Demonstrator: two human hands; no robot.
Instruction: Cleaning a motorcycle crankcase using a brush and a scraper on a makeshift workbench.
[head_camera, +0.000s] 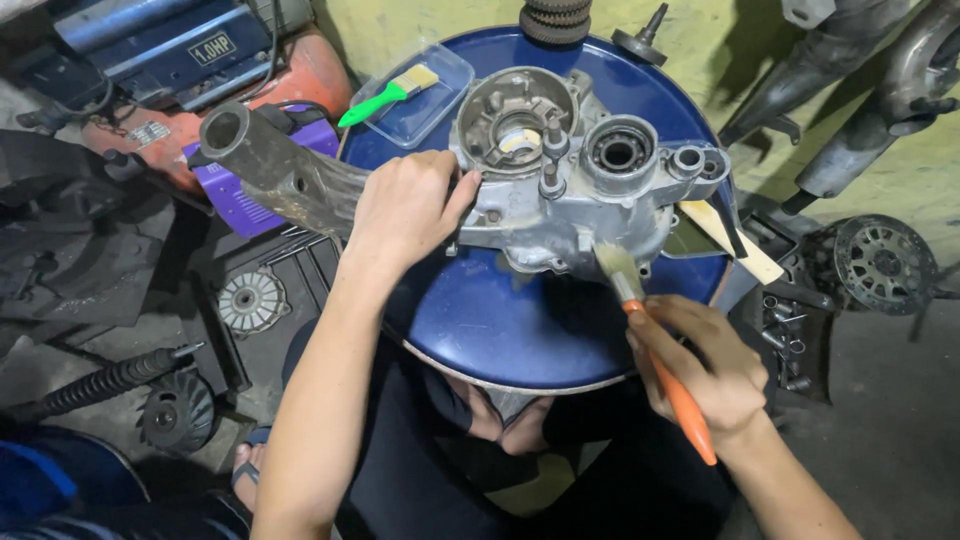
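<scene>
In the head view, a grey cast-metal engine crankcase (560, 170) is seen lying on the round blue top of a drum (500, 320), which serves as the tabletop. The casing is dull and grimy, with a large round cavity on its left part, a bearing seat with a dark ring in the middle, a smaller bore at the right end and several studs standing up between them; a long tubular arm, darker and dirtier, extends from it to the left beyond the drum's rim. The left hand (405, 205) is laid on the casing where the arm joins it, its fingers curled over the metal and the thumb pressed against the edge of the round cavity. An orange-handled paintbrush (655, 355) is gripped by the right hand (705, 370), the fingers wrapped closed around the handle, and its pale bristles are touching the near lower edge of the casing. A clear plastic tray (430, 100) holding a green-handled brush (385, 95) is set on the far left of the drum, just beside the casing.
</scene>
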